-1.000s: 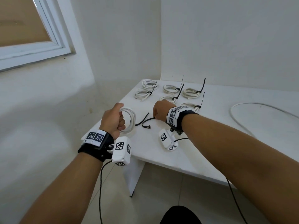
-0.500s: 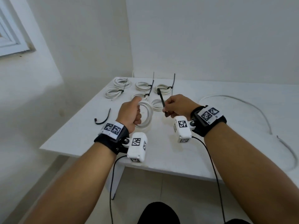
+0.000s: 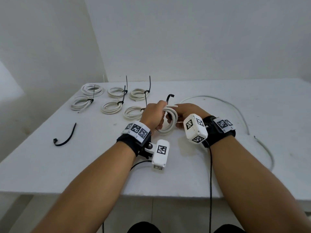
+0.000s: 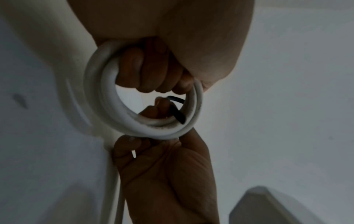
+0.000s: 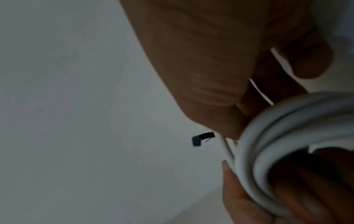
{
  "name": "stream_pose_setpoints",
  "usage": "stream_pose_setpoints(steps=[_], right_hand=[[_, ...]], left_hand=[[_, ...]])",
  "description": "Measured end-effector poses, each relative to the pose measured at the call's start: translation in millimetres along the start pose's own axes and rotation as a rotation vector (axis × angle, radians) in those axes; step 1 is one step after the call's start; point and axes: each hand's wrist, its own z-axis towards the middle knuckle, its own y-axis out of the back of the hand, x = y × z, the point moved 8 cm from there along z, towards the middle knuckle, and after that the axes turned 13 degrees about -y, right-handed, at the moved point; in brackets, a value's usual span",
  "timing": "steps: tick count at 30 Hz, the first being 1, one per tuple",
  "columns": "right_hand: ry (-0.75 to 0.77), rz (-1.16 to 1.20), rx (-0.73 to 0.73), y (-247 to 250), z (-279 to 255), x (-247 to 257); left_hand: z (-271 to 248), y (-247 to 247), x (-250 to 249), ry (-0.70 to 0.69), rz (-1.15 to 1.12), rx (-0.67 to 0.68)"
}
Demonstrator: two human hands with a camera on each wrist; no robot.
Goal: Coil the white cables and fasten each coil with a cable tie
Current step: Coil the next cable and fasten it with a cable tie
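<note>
My left hand (image 3: 157, 119) grips a small white cable coil (image 3: 170, 122) upright above the table, its fingers (image 4: 149, 72) curled through the ring (image 4: 99, 97). My right hand (image 3: 180, 114) is pressed against the coil's right side and pinches a black cable tie (image 3: 169, 98). The tie's head sticks up above both hands. In the left wrist view the tie's strap (image 4: 179, 113) passes inside the ring. The right wrist view shows the coil (image 5: 283, 145) close up and the tie's head (image 5: 200, 140) beyond it.
Several tied white coils (image 3: 111, 107) with black ties lie in two rows at the table's (image 3: 84, 165) back left. A spare black tie (image 3: 65, 138) lies at the left. A loose white cable (image 3: 235, 110) curves across the right side. Walls stand behind and left.
My right hand took a black tie from the table, lifted it and brought it against the coil in my left hand. The hands are now together over the table's middle.
</note>
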Motion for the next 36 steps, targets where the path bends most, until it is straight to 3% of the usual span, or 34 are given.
stream_pose_setpoints(steps=[4,9,12,18,24,31,36], right_hand=[[-0.055,0.229,0.095,-1,4,-6],[-0.020,0.286,0.168,-3,4,3],[0.014,0.242,0.214,-10,3,9],[-0.022,0.303,0.129,-12,8,4],[0.171,0.128,0.152,-23,-2,16],[0.444,-0.136,-0.070,-28,-17,38],[0.523,-0.159,-0.408,-9,-19,44]], left_hand=[[5,-7,7,0.008,-0.015,0.047],[9,2,8,0.002,-0.071,0.019],[11,5,9,-0.006,-0.077,0.021],[5,5,10,-0.029,-0.098,0.018],[9,16,18,0.083,-0.227,-0.082],[5,23,21,0.158,-0.337,-0.145],[8,23,20,0.140,-0.326,-0.135]])
